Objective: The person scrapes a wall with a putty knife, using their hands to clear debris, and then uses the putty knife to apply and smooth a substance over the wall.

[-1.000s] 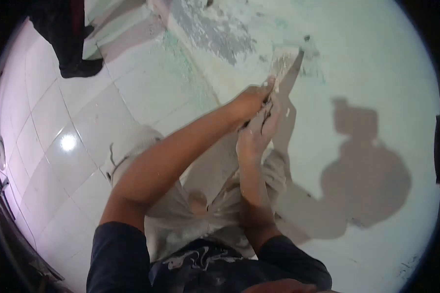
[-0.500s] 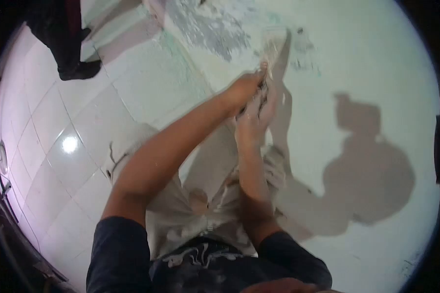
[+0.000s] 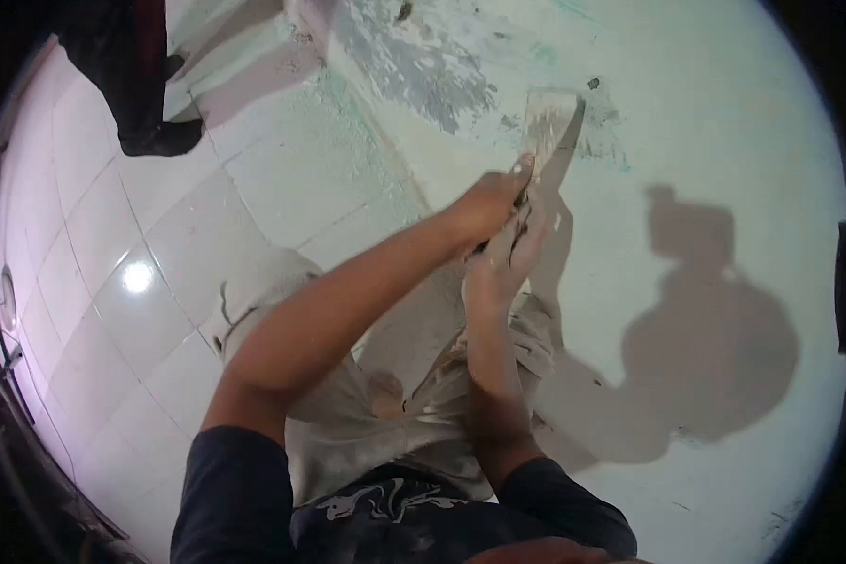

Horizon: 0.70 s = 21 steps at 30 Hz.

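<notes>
Both my hands grip a wide-bladed scraper (image 3: 551,115) held against a pale wall (image 3: 705,113). My left hand (image 3: 492,205) is closed around the handle close to the blade, thumb pointing up along it. Just below, my right hand (image 3: 511,252), coated in whitish dust, is closed on the lower handle. Most of the handle is hidden by my fingers. The blade's wide edge lies just left of a small dark hole (image 3: 593,84) and a scuffed patch (image 3: 603,136).
A grey stripped patch (image 3: 421,73) spreads over the wall at upper left. White tiles (image 3: 174,221) cover the floor on the left, with flaky debris (image 3: 348,127) along the wall's base. Another person's dark-clad leg and shoe (image 3: 163,139) stand at top left. My shadow (image 3: 710,348) falls on the wall.
The scraper and both hands have shifted slightly down and right, back towards me. The view has moved a little too. My grip looks the same.
</notes>
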### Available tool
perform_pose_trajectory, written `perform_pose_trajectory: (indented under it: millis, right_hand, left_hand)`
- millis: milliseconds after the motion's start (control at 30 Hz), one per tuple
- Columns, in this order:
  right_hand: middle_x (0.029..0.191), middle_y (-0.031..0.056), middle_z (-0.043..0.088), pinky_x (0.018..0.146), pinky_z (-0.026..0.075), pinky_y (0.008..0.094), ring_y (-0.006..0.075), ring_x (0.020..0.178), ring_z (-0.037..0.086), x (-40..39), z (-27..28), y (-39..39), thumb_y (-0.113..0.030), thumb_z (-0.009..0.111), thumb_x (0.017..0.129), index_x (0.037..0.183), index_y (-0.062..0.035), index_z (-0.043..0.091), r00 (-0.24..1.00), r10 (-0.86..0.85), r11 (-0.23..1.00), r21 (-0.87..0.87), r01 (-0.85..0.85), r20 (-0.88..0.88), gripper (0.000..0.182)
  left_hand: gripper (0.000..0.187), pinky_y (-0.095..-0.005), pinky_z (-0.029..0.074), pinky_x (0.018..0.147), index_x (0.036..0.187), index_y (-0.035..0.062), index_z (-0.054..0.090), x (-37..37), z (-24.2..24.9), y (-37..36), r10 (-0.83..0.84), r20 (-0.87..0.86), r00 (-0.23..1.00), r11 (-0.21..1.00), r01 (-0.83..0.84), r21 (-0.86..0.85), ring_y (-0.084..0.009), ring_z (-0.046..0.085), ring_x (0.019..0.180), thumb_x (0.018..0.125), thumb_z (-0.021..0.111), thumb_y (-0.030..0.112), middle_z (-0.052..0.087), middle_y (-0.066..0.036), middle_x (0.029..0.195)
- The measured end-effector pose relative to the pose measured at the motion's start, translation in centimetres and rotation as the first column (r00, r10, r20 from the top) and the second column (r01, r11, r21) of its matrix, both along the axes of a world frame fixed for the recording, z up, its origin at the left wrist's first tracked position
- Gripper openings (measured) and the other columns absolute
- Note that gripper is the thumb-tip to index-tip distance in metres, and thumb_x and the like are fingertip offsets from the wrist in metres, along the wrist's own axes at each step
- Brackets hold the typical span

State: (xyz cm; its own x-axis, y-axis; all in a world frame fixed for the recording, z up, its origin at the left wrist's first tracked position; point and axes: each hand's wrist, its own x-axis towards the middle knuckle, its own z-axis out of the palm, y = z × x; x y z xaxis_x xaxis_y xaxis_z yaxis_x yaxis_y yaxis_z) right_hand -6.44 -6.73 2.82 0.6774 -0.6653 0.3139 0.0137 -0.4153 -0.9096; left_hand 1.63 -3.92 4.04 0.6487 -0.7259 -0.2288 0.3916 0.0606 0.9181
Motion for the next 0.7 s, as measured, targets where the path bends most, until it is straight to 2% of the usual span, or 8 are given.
perform_pose_trajectory:
  millis: [133, 267, 333, 400, 467, 533, 600, 700]
  right_hand:
    - [0.112, 0.0173, 0.050, 0.093, 0.038, 0.0338, 0.0230, 0.105, 0.049, 1.1, 1.4, 0.5, -0.007, 0.034, 0.092, 0.127, 0.0052, 0.040, 0.998, 0.004, 0.976, -0.219, -0.016, -0.058, 0.037]
    - [0.111, 0.0182, 0.050, 0.092, 0.038, 0.0349, 0.0248, 0.102, 0.050, 0.5, 1.8, 1.8, -0.006, 0.035, 0.091, 0.124, 0.0063, 0.041, 0.998, 0.006, 0.958, 0.287, -0.025, 0.067, 0.036]
    - [0.111, 0.0170, 0.050, 0.086, 0.043, 0.0322, 0.0220, 0.100, 0.052, 0.7, 0.7, 0.4, -0.005, 0.034, 0.091, 0.127, 0.0055, 0.037, 0.995, -0.058, 0.970, -0.239, 0.037, -0.081, 0.038]
    - [0.112, 0.0167, 0.049, 0.083, 0.045, 0.0316, 0.0213, 0.098, 0.053, 0.6, 0.3, 0.3, -0.004, 0.033, 0.091, 0.128, 0.0052, 0.036, 0.998, -0.021, 0.992, -0.122, 0.013, -0.061, 0.038]
    - [0.112, 0.0175, 0.049, 0.087, 0.042, 0.0346, 0.0243, 0.097, 0.052, 0.4, 0.4, 1.1, -0.005, 0.036, 0.090, 0.125, 0.0057, 0.040, 0.994, 0.008, 0.975, 0.219, -0.032, 0.109, 0.036]
    - [0.108, 0.0170, 0.050, 0.087, 0.042, 0.0343, 0.0238, 0.096, 0.053, 1.3, 1.7, 1.7, -0.005, 0.036, 0.090, 0.124, 0.0056, 0.041, 0.998, -0.028, 0.980, 0.200, 0.015, 0.062, 0.036]
    - [0.103, 0.0162, 0.051, 0.084, 0.046, 0.0331, 0.0208, 0.097, 0.053, 1.9, 1.8, 0.9, -0.008, 0.033, 0.093, 0.127, 0.0044, 0.036, 0.989, -0.097, 0.931, -0.362, 0.049, -0.115, 0.036]
    - [0.108, 0.0160, 0.049, 0.085, 0.042, 0.0332, 0.0221, 0.099, 0.051, 1.0, 1.4, 1.5, -0.011, 0.035, 0.094, 0.126, 0.0040, 0.038, 0.999, -0.045, 0.996, -0.083, 0.044, -0.015, 0.036]
  left_hand:
    - [0.061, -0.0325, 0.048, 0.066, 0.085, 0.0024, 0.057, 1.2, -0.3, -0.1, -0.143, -0.200, 0.969, 0.988, 0.129, -0.082, -0.0170, 0.057, 0.071, 0.097, 0.029, 0.056, 0.057, -0.008, 0.075]
    - [0.061, -0.0317, 0.048, 0.064, 0.086, 0.0033, 0.057, 0.9, -1.4, -0.5, -0.152, -0.004, 0.988, 0.988, 0.152, -0.018, -0.0165, 0.057, 0.069, 0.097, 0.028, 0.055, 0.057, -0.007, 0.073]
    - [0.064, -0.0314, 0.047, 0.071, 0.089, 0.0014, 0.059, 1.5, 0.8, 0.9, -0.220, -0.273, 0.937, 0.972, 0.186, -0.144, -0.0167, 0.055, 0.073, 0.097, 0.027, 0.056, 0.058, -0.008, 0.075]
    - [0.066, -0.0312, 0.047, 0.073, 0.089, 0.0007, 0.059, 1.6, -0.5, 0.0, -0.251, -0.248, 0.936, 0.967, 0.235, -0.095, -0.0169, 0.055, 0.074, 0.096, 0.026, 0.058, 0.057, -0.008, 0.075]
    - [0.064, -0.0286, 0.048, 0.060, 0.084, 0.0039, 0.058, 0.2, -4.1, -2.1, 0.036, 0.249, 0.968, 0.989, 0.002, -0.149, -0.0151, 0.054, 0.063, 0.096, 0.026, 0.058, 0.056, -0.006, 0.071]
    - [0.063, -0.0309, 0.049, 0.063, 0.087, 0.0018, 0.058, 2.1, 0.2, 0.3, -0.172, 0.003, 0.985, 0.985, 0.172, -0.022, -0.0173, 0.058, 0.067, 0.097, 0.027, 0.056, 0.058, -0.008, 0.074]
    - [0.066, -0.0359, 0.046, 0.083, 0.095, -0.0039, 0.058, 2.6, 0.9, 1.0, -0.286, -0.328, 0.901, 0.957, 0.251, -0.146, -0.0208, 0.058, 0.087, 0.097, 0.029, 0.055, 0.061, -0.014, 0.086]
    - [0.063, -0.0349, 0.049, 0.075, 0.092, -0.0020, 0.057, 1.1, -0.5, -0.2, -0.039, 0.125, 0.991, 0.996, 0.048, -0.071, -0.0207, 0.060, 0.079, 0.097, 0.028, 0.054, 0.061, -0.013, 0.082]
